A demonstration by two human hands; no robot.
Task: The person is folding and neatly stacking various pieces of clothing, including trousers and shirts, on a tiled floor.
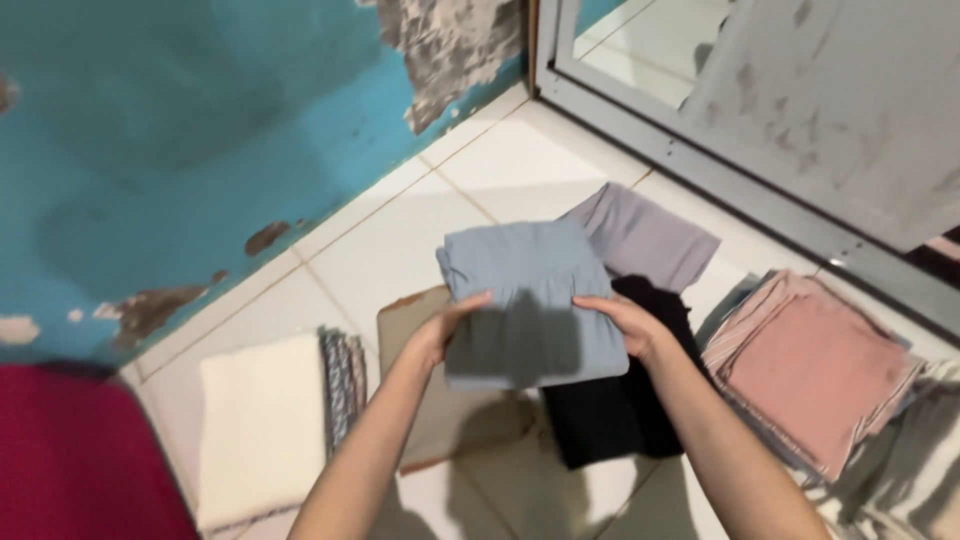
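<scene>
A folded light blue-grey cloth [525, 290] is held up above the tiled floor between both hands. My left hand [445, 328] grips its left edge and my right hand [630, 325] grips its right edge. Below it lie a folded tan cloth [415, 330] on the left and a folded black cloth [610, 420] on the right. A grey-lilac cloth [645, 235] lies just beyond the held one.
A cream folded cloth [260, 430] with a patterned dark cloth [343, 380] beside it lies at the left. A pink folded stack [815, 370] sits at the right. A dark red fabric [75, 460] fills the lower left. The peeling turquoise wall [200, 130] and a metal door frame [700, 165] border the floor.
</scene>
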